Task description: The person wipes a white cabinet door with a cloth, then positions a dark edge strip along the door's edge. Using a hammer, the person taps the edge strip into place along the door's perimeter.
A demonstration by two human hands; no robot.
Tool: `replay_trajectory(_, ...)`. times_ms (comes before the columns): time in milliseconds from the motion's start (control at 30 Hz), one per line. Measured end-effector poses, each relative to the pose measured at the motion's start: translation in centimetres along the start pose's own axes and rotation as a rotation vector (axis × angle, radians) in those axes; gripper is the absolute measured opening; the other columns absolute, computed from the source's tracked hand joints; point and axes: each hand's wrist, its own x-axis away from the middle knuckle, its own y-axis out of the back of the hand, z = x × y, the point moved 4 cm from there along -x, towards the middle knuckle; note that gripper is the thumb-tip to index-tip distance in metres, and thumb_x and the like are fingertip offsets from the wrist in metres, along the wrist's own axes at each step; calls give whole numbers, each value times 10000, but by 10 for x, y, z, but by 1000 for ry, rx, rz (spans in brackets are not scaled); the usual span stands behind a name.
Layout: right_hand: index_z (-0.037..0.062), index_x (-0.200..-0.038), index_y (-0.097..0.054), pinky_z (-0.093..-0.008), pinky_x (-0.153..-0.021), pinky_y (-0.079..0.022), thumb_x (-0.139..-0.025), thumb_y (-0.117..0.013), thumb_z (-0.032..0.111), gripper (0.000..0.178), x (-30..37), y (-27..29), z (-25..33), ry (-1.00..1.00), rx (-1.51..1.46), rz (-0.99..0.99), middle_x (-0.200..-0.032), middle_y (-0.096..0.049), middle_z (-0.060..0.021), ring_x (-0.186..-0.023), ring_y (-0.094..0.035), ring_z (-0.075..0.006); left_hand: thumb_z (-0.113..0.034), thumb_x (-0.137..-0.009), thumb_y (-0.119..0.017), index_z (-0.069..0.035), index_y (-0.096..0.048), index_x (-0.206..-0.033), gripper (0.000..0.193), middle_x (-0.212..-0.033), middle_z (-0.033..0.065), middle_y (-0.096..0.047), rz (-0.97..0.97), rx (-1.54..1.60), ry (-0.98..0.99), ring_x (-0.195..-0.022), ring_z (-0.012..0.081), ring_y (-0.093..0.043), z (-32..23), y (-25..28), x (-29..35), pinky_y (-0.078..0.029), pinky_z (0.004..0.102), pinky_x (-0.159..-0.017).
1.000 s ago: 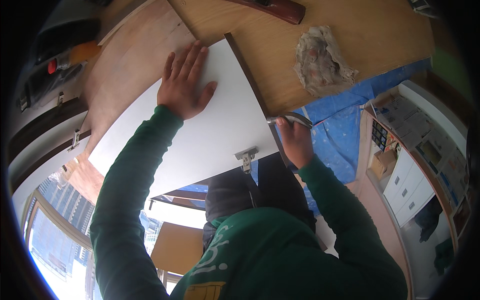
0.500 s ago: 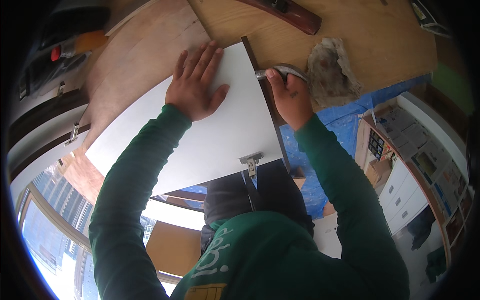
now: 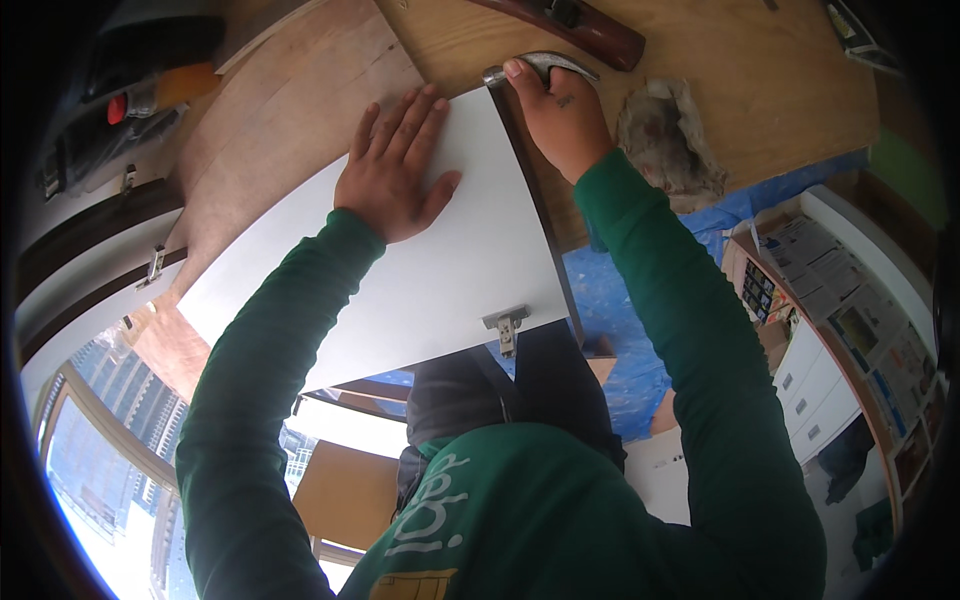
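Observation:
A white cabinet door panel (image 3: 440, 265) with a dark edge strip (image 3: 537, 190) lies across the work surface and reaches toward my lap. My left hand (image 3: 393, 180) rests flat on its upper part, fingers spread. Beside the panel's far right corner, my right hand (image 3: 568, 122) is closed around a claw hammer (image 3: 540, 62), gripping it close under the metal head. The striking face is at the dark edge near that corner; whether it touches cannot be told. The hammer's handle is hidden by my hand. A metal cup hinge (image 3: 507, 320) sits near the panel's near edge.
Right of the hammer lies a crumpled, stained rag (image 3: 668, 140) on the wooden board (image 3: 770, 90). Beyond is a dark red hand plane (image 3: 600, 35). Blue sheeting (image 3: 612, 310) covers part of the right side. Another hinged panel (image 3: 95, 300) and an orange-and-red tool (image 3: 185, 82) are at left.
My right hand has moved the hammer away from me and slightly left, along the dark edge to the panel's far corner. The left hand stays in nearly the same place.

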Motion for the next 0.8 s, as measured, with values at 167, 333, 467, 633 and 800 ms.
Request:
replay_trajectory(167,-48,-825,-623,-364,-672,-471,-1006,-572,522,600,-1,1,-11,-93,-60,-7,-678,-590,-112,-658,-532,-207,-383,-941,-592,-55,-337,-1556,743,-1607,155,-363,18,2,8,-1482,324,-349,0,-1,0,-200,508,-1235)
replay_trajectory(333,-41,-802,-606,-372,-654,-455,-1004,-581,513,591,21,3,-30,-121,6,5,-658,-563,-114,-642,-507,-208,-378,-937,-596,-68,-320,-1568,755,-1614,149,-353,23,-16,11,-1491,321,-334,1,-4,-1,-188,505,-1241)
replay_trajectory(467,-28,-777,-579,-380,-635,-433,-1012,-579,498,577,62,7,-46,-125,32,2,-640,-520,-114,-630,-486,-206,-383,-938,-593,-69,-316,-1568,757,-1617,141,-348,21,-35,14,-1492,310,-332,0,-5,-1,-180,501,-1246)
replay_trajectory(633,-27,-846,-661,-451,-688,-489,-1018,-568,378,450,108,14,-64,-119,-18,37,-754,-657,-219,-719,-629,-393,-385,-930,-607,-73,-323,-1561,759,-1618,122,-350,8,-61,14,-1489,292,-338,0,-7,0,-181,500,-1246)
replay_trajectory(800,-13,-853,-614,-374,-651,-422,-1017,-600,410,454,162,15,-103,-192,-83,18,-682,-527,-74,-654,-465,-195,-371,-937,-594,-57,-313,-1567,758,-1617,130,-354,7,-76,13,-1497,298,-330,-3,-7,0,-172,499,-1249)
